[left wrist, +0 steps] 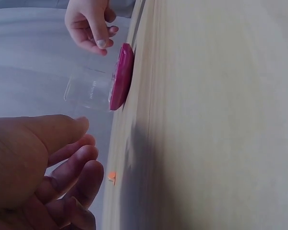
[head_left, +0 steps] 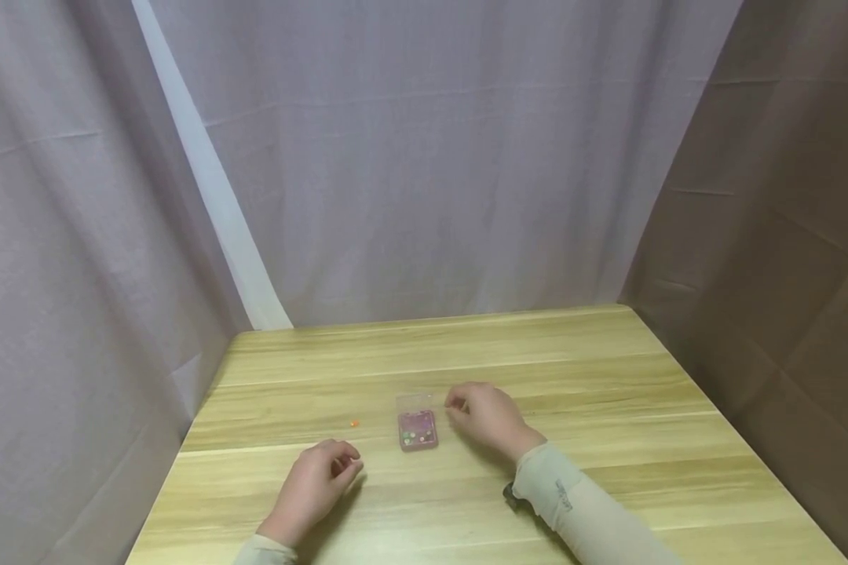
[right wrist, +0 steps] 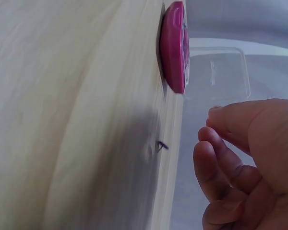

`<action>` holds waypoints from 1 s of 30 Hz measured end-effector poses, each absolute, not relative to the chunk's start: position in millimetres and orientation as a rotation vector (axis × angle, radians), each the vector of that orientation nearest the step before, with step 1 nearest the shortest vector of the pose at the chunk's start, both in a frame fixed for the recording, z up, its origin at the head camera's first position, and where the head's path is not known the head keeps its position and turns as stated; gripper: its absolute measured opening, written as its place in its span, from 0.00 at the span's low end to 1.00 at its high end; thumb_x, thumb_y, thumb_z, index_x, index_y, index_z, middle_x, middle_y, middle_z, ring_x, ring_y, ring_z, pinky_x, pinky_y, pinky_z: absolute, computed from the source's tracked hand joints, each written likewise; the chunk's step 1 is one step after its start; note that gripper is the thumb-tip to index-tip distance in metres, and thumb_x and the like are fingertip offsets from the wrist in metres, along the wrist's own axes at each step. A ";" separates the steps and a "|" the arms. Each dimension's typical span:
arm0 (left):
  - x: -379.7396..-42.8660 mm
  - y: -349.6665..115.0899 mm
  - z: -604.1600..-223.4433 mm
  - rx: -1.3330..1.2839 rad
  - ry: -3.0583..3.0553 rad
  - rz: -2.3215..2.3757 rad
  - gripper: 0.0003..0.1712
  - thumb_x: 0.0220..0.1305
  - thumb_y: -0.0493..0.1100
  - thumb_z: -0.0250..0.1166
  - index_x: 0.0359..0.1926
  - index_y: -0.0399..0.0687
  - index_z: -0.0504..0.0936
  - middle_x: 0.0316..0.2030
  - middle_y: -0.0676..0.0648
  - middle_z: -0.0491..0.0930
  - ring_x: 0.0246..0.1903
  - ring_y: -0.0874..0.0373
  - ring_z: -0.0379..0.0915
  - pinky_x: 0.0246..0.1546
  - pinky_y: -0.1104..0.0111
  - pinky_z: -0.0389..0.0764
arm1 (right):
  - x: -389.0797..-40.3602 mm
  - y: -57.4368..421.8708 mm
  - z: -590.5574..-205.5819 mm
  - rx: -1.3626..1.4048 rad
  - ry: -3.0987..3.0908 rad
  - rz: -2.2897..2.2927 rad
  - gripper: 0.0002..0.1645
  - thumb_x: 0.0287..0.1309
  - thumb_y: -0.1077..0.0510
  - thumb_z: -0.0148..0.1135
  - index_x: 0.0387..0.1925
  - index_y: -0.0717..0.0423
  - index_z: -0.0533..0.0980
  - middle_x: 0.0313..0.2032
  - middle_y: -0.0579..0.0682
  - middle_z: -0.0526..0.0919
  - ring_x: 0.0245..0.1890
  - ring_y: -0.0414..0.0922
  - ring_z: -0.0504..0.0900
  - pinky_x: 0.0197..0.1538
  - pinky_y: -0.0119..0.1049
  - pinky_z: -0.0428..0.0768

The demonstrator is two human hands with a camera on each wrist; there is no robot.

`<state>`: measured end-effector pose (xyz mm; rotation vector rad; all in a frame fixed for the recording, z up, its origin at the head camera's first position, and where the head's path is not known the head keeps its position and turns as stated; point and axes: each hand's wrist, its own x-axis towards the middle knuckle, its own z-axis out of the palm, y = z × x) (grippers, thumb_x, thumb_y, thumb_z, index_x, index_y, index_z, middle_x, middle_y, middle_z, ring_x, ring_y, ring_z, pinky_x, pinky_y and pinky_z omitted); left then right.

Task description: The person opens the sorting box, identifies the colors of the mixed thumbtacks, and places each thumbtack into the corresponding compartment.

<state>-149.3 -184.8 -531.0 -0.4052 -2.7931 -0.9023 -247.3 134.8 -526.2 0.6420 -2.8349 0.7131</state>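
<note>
A small pink case lies on the table with its clear lid raised. Several tiny green, white and dark pieces sit inside it. To the right of the case, my right hand hovers with loosely bent fingers and nothing visible between them. A tiny dark piece lies on the wood below that hand. My left hand is above the table at the case's lower left, fingers loosely bent, holding nothing. Nearest to it is a tiny orange piece on the tabletop, apart from the fingers.
The wooden table has its far edge against a grey curtain. More curtains hang at the left and right sides. A dark band-like object is at the right wrist.
</note>
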 end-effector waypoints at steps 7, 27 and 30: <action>-149.0 -185.6 -531.6 -0.397 -2.791 -0.900 0.05 0.58 0.48 0.71 0.36 0.57 0.85 0.26 0.65 0.77 0.24 0.71 0.70 0.28 0.70 0.78 | -250.8 146.5 -527.8 0.605 -2.867 0.690 0.07 0.58 0.48 0.67 0.38 0.39 0.83 0.34 0.37 0.85 0.33 0.35 0.78 0.42 0.41 0.82; -150.3 -188.0 -530.4 -0.408 -2.791 -0.897 0.06 0.59 0.48 0.71 0.37 0.56 0.85 0.26 0.64 0.77 0.24 0.71 0.70 0.28 0.70 0.79 | -259.5 146.8 -530.1 0.617 -2.964 0.599 0.06 0.55 0.46 0.69 0.32 0.42 0.83 0.25 0.36 0.81 0.25 0.35 0.75 0.36 0.40 0.79; -150.0 -188.7 -531.6 -0.409 -2.799 -0.892 0.06 0.59 0.48 0.71 0.37 0.56 0.85 0.26 0.64 0.77 0.24 0.71 0.70 0.28 0.70 0.78 | -260.6 144.0 -531.2 0.649 -2.957 0.594 0.05 0.55 0.49 0.68 0.32 0.44 0.83 0.26 0.37 0.82 0.26 0.36 0.75 0.36 0.41 0.80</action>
